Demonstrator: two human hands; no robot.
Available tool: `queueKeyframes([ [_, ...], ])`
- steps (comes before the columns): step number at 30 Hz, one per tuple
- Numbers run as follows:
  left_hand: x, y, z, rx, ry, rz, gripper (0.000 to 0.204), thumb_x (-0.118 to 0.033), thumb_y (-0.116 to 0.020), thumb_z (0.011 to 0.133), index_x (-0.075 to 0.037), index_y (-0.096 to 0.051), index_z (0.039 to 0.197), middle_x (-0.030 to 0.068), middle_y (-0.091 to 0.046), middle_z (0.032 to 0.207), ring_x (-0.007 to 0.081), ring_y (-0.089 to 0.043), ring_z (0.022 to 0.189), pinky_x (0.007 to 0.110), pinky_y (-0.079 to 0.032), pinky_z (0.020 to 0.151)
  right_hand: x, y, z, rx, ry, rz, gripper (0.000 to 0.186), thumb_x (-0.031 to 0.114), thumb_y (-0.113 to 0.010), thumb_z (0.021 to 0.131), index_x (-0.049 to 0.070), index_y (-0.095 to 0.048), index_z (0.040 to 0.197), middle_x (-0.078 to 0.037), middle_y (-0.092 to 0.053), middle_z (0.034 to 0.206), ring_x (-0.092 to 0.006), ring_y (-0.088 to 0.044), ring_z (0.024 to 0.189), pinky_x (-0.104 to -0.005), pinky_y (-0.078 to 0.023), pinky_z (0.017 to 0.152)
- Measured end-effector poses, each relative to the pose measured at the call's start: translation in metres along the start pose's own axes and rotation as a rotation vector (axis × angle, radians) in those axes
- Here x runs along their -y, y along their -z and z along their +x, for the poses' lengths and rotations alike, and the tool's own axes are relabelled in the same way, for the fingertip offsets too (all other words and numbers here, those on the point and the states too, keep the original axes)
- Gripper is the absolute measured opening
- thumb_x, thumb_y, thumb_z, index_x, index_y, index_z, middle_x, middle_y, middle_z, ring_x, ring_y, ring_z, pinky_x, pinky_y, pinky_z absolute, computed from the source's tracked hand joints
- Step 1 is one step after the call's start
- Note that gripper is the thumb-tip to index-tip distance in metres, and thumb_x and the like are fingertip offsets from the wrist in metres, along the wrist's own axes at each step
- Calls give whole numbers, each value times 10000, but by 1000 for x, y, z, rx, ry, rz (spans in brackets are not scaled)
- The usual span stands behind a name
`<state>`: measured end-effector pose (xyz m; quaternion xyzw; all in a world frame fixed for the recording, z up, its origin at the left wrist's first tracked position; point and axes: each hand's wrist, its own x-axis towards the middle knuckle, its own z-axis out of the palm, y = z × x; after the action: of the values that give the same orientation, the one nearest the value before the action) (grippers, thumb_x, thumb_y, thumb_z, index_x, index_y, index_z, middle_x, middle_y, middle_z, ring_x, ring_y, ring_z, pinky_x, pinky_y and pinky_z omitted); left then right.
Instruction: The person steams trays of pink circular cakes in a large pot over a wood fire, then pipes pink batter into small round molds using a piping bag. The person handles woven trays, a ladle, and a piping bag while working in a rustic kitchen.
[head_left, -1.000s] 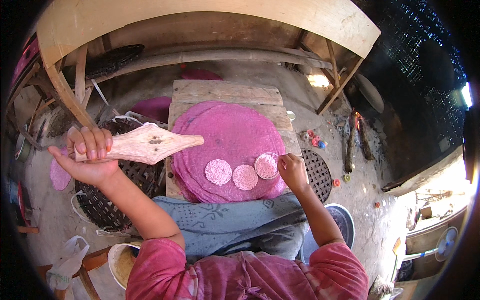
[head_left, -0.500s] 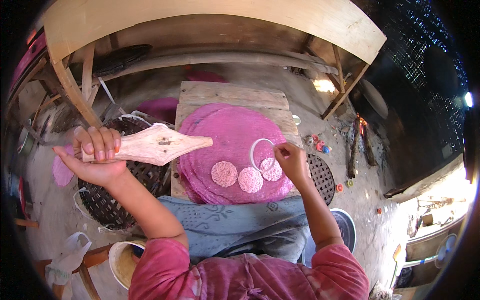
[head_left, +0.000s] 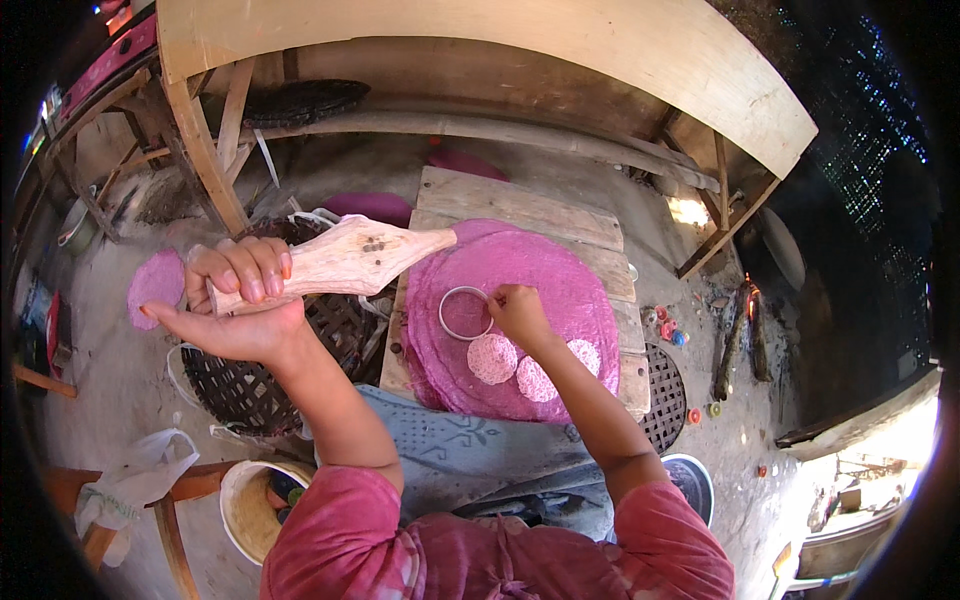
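In my left hand [head_left: 245, 285] is the thick end of a pale carved wooden paddle [head_left: 360, 258], my fingers wrapped round it; its tapered tip points right, and a little pinkish stuff shows along its far edge. Between the fingertips of my right hand [head_left: 520, 315] is the edge of a thin white ring mould [head_left: 466, 313]. The ring appears to rest on or just above the round pink woven mat [head_left: 550, 270], beyond the leftmost grainy disc. Three flat round pale-pink grainy discs lie on the near part of the mat: left [head_left: 491, 358], middle [head_left: 536, 381] and right [head_left: 583, 357], partly behind my forearm.
The mat lies on a low plank table [head_left: 520, 200]. Left of it stands a dark woven basket [head_left: 240, 385]; a bucket [head_left: 255, 510] is at lower left. Burning wood [head_left: 735, 340] lies at right. A long raised table [head_left: 480, 30] spans the far side.
My right hand has moved the ring left across the mat, from over the rightmost disc to beyond the leftmost one. The left hand keeps its hold on the paddle. The whole view has shifted.
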<state>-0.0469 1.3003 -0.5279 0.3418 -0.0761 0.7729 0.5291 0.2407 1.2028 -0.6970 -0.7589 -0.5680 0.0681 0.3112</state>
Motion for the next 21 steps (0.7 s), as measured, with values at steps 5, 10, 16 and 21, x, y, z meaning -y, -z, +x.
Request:
queueKeyframes([
  [5,4,-4,4,72,237,-223,648,-655,-264,895,-136,-430,544,-9,-372,397,128,-344,312,260,-302,355,28,62,-13,-142,-97,160,335,253,-660,823,-1,-634,1040,-204,-633,986,-286,-638,870,-360,-506,755],
  [10,45,-43,-34,-174,633,-400,582,-639,-367,884,-184,-387,522,-66,-332,407,66,-323,321,205,-302,342,73,113,-90,55,346,58,457,380,-542,912,-39,-569,1094,-158,-628,949,-200,-614,836,-303,-479,695],
  [16,93,-67,-112,582,997,-137,747,-652,-270,893,-59,-312,1344,188,-500,1222,254,-474,1178,369,-404,1010,67,155,-157,-18,-278,486,368,333,-516,928,-27,-584,905,18,-507,611,-53,-439,515,-233,-360,461],
  [21,60,-66,-190,1203,924,414,374,-272,-679,804,-58,-589,1097,156,-629,1048,277,-602,992,386,-445,895,64,183,-191,95,-240,217,359,321,-622,867,-36,-584,847,-56,-559,564,-87,-493,501,-280,-398,464],
])
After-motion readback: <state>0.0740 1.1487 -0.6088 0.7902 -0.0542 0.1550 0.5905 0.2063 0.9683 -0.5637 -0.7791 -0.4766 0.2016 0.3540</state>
